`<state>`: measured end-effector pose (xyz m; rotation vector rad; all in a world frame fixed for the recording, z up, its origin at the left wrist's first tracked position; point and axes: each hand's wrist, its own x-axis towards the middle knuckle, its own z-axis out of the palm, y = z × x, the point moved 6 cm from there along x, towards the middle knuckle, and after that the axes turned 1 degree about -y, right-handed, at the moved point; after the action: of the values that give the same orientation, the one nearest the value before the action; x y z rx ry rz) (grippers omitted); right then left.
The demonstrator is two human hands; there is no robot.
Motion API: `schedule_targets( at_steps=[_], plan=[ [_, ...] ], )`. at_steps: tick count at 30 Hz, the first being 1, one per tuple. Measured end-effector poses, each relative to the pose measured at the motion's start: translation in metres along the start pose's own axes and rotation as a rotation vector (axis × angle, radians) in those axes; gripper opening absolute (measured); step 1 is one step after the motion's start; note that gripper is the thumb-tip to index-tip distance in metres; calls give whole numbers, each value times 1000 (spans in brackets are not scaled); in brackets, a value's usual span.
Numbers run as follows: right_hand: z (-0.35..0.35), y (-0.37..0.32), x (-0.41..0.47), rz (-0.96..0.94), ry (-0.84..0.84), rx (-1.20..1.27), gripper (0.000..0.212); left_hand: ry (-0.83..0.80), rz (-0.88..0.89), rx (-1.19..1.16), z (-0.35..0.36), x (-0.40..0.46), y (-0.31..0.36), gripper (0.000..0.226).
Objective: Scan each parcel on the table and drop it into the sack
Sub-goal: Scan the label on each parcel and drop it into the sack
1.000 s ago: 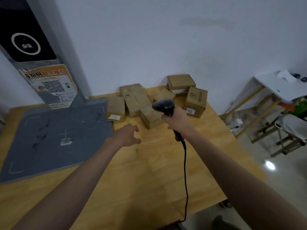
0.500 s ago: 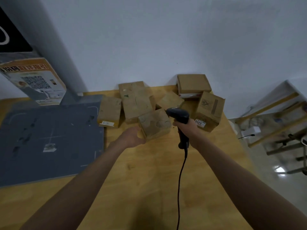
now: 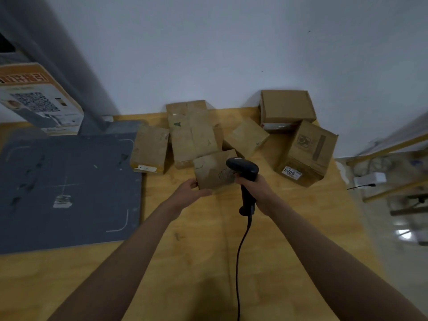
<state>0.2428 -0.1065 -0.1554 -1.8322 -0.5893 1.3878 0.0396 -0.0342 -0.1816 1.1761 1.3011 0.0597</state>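
A plain pale wall (image 3: 231, 47) rises behind the far edge of a light wooden table (image 3: 196, 262). At far left a grey post (image 3: 69, 72) leans upward. To the right, glossy floor (image 3: 403, 235) catches a bright reflection beneath yellow-framed furniture (image 3: 393, 144).

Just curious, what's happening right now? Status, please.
Right hand gripping scanner. Left hand taking hold of nearest parcel. Nothing in the way.

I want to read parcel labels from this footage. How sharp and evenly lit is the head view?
Head view: dim, flat light; wide-angle bending at the edges; motion blur smears the right margin and softens the middle parcels. Only the label on the right-hand parcel reads, roughly "8009". The label on the left parcel is too blurred. The scanner shows little detail.
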Motion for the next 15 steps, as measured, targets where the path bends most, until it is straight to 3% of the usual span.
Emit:
schedule_targets(
  at_steps=[6, 15],
  plan=[
    [9, 13, -36, -30, -3, -22, 23, -40, 12, 13, -7, -29, -23, 80],
    [49, 53, -126, -64, -72, -74, 20, -42, 42, 26, -26, -118, -93, 71]
  ],
)
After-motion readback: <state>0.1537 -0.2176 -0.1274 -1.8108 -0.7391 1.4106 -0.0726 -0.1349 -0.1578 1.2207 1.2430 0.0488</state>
